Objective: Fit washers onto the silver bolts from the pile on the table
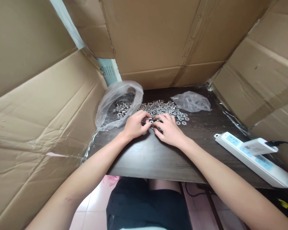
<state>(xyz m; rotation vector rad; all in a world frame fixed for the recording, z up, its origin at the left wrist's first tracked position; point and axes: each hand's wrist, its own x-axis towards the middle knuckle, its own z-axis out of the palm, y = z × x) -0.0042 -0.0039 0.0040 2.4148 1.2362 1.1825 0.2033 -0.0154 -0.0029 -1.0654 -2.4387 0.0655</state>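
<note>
A heap of loose metal bolts, nuts and flat washers (166, 108) lies spread on the dark table. At its near edge my left hand (135, 125) is closed, thumb and forefinger curled around a small bolt (148, 118). Close beside it, my right hand (169, 130) has its fingers bent over small metal pieces; what they grip is partly hidden. A washer (151, 122) shows between the fingertips of the two hands. Left of the heap, a clear plastic bag (103, 111) gapes wide, with more small metal fasteners (122, 109) inside.
A second, crumpled clear bag (194, 101) lies right of the heap. On the right stands a white power strip (249, 159) with a plugged-in white adapter (259, 147) and black cable. Cardboard walls (163, 38) enclose the dark table (144, 159) on three sides.
</note>
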